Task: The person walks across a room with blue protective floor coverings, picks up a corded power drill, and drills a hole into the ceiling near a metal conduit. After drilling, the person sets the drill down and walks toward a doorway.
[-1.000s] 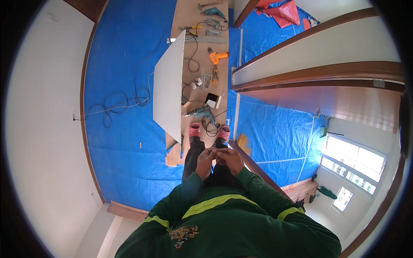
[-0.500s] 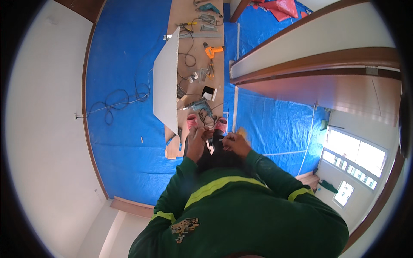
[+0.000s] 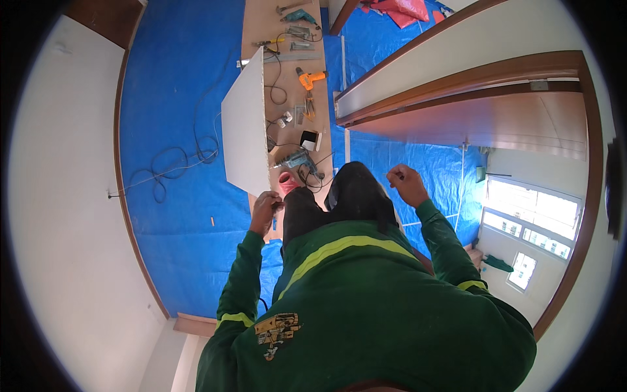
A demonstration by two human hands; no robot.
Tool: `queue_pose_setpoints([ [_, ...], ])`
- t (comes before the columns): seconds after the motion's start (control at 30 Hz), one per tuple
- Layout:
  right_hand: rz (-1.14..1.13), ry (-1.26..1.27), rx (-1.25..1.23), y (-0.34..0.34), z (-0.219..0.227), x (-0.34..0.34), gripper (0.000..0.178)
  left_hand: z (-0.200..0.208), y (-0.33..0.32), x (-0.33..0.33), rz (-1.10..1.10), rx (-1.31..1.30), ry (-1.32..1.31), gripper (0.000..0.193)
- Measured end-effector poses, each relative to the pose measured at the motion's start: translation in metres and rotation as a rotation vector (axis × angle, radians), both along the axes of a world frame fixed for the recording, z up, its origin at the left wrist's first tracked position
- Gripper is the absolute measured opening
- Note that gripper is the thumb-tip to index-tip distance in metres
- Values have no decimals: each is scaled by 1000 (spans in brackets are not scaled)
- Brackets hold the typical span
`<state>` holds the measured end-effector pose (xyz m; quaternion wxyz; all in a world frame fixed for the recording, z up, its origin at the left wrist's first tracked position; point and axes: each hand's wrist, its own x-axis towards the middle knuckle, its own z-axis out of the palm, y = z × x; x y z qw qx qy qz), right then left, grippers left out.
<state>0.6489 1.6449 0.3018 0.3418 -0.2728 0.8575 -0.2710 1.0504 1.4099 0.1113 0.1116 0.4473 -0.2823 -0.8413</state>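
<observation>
My left hand (image 3: pixel 266 213) is low beside my left thigh, near the lower corner of a white board (image 3: pixel 243 124). Its fingers are drawn together, and whatever they may hold is too small to make out. Out to the right of my raised right knee (image 3: pixel 356 186), my right hand (image 3: pixel 410 187) hangs in the air with curled fingers; anything inside them is hidden. A red shoe (image 3: pixel 286 181) shows by my left knee. Just beyond my knees lies a teal corded power drill (image 3: pixel 300 161) on a brown sheet (image 3: pixel 277 98).
Farther along the sheet lie an orange drill (image 3: pixel 309 79), pliers (image 3: pixel 309 106), a black-and-white box (image 3: pixel 310 140) and another teal power tool (image 3: pixel 300 17). Blue tarp (image 3: pixel 176 85) covers the floor, with a coiled cable (image 3: pixel 171 166) at left. A wooden door (image 3: pixel 470 124) stands at right.
My hands have parted from in front of my lap: the left went left and down, the right went right and up. My knees have come into view, covering the right shoe.
</observation>
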Motion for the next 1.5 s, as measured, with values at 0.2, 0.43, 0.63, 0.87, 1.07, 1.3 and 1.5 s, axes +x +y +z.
queue_pose_setpoints([
  [0.2,15,142,-96,-36,44,-24,22,0,-15,48,123,-51,-20,10],
  [0.43,57,276,-188,-72,75,-82,20,7,-23,56,303,-60,-61,14],
  [0.63,88,441,-203,-156,103,-179,24,29,-30,31,458,-76,-177,24],
  [0.87,116,799,-321,-250,113,-361,21,88,-55,-87,468,-63,-256,26],
  [1.07,167,895,-287,-260,106,-463,18,135,-157,-247,-30,-202,-378,30],
  [1.3,168,851,-260,-245,84,-485,12,166,-220,-358,-223,-306,-392,27],
  [1.5,136,648,-278,-258,89,-485,12,191,-212,-397,-235,-273,-415,34],
])
